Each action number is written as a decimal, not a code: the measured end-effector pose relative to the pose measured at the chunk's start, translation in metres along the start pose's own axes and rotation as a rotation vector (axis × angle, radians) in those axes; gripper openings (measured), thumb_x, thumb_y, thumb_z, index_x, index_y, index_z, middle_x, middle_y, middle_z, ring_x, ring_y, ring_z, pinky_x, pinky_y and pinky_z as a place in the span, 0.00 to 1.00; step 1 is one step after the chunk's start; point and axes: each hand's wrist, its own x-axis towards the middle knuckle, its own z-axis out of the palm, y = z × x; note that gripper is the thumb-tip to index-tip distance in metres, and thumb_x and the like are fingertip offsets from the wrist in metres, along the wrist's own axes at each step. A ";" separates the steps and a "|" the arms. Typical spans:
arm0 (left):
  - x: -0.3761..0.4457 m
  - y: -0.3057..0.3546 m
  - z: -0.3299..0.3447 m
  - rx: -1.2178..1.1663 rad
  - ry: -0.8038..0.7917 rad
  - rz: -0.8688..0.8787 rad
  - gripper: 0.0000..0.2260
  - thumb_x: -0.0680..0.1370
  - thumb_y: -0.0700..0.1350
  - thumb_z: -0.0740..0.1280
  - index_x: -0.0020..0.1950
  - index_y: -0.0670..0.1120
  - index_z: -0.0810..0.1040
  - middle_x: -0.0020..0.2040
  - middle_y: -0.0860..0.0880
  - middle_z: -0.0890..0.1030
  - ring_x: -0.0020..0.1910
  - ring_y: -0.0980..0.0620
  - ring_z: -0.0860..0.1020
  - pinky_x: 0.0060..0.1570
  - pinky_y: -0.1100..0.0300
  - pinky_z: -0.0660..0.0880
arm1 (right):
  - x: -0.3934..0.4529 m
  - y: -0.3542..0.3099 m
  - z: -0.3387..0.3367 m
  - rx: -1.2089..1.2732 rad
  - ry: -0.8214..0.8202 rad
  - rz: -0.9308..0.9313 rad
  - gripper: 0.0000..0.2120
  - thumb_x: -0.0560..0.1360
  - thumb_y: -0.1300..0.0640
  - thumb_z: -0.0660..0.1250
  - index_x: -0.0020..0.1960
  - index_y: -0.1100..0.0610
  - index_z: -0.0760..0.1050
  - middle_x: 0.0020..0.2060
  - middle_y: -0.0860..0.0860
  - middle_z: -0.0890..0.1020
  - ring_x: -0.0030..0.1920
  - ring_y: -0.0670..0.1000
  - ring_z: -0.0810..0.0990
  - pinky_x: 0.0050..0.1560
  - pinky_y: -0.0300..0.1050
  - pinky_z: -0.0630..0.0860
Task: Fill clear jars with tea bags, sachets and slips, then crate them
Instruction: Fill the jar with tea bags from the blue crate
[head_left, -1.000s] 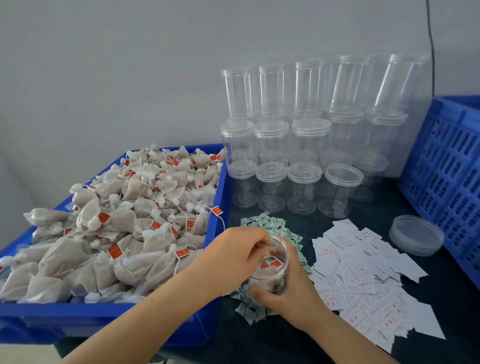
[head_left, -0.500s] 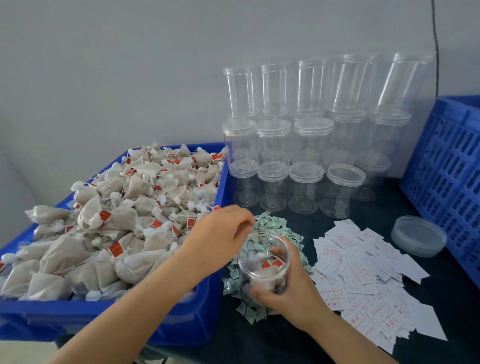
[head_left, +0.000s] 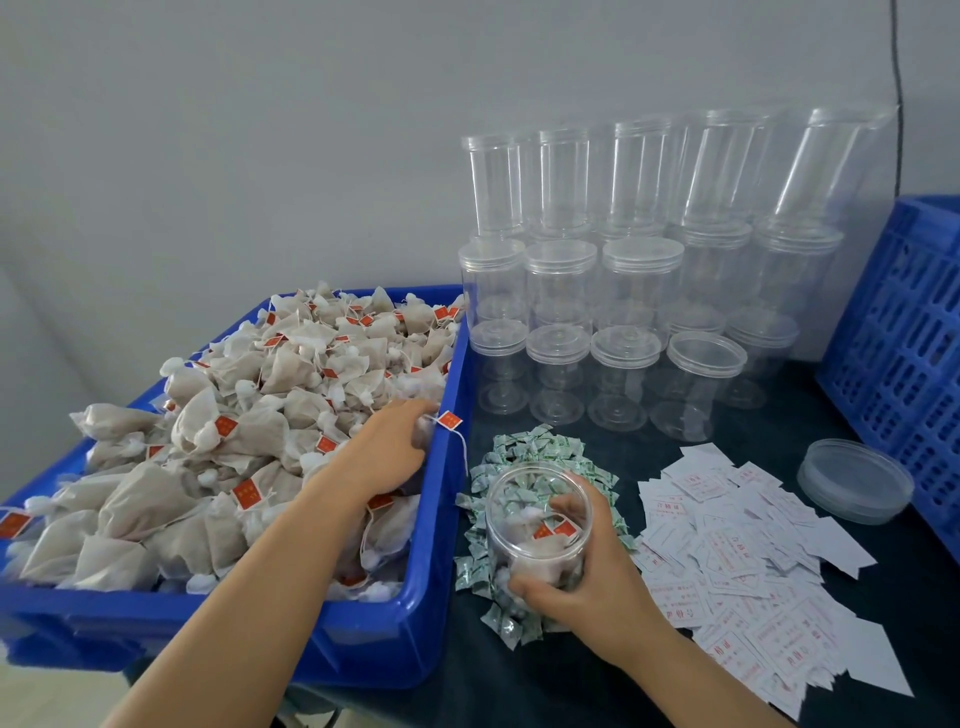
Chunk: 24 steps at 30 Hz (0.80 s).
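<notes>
Clear plastic forms the one jar (head_left: 537, 525) in use, open-topped and upright on the dark table (head_left: 571, 675), standing on the heap of green sachets (head_left: 540, 457); a few tea bags with red tags lie inside it. The right hand (head_left: 587, 577) holds it, fingers (head_left: 566, 504) curled round the far wall and thumb on the near side. The left hand (head_left: 382, 457) rests palm down on the tea bags (head_left: 260, 415) piled in one blue bin (head_left: 405, 639), its fingers bent onto a bag near the rim. Empty jars (head_left: 634, 291), too many to count surely, stack three tiers high behind. White slips (head_left: 743, 561) spread to the right, beside one loose lid (head_left: 857, 488) and one blue crate (head_left: 904, 332).
</notes>
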 end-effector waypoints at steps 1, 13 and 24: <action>0.000 -0.001 0.000 0.012 0.001 -0.007 0.22 0.77 0.38 0.65 0.70 0.49 0.69 0.65 0.46 0.73 0.61 0.48 0.72 0.58 0.57 0.68 | 0.000 0.000 0.000 0.000 0.003 -0.001 0.44 0.60 0.43 0.78 0.65 0.21 0.55 0.57 0.26 0.69 0.62 0.33 0.71 0.53 0.24 0.72; 0.000 -0.001 0.003 0.070 0.153 -0.029 0.06 0.77 0.40 0.64 0.52 0.44 0.78 0.47 0.45 0.80 0.45 0.48 0.76 0.45 0.56 0.72 | -0.001 0.000 0.000 0.003 0.004 0.014 0.45 0.60 0.42 0.78 0.64 0.20 0.54 0.57 0.25 0.68 0.63 0.32 0.70 0.54 0.22 0.70; -0.007 0.008 -0.010 -0.092 0.474 0.019 0.04 0.76 0.39 0.66 0.47 0.47 0.78 0.40 0.51 0.78 0.38 0.55 0.76 0.36 0.65 0.70 | -0.001 -0.001 -0.001 -0.023 0.011 0.010 0.46 0.59 0.40 0.78 0.66 0.21 0.53 0.58 0.24 0.67 0.63 0.31 0.69 0.52 0.26 0.73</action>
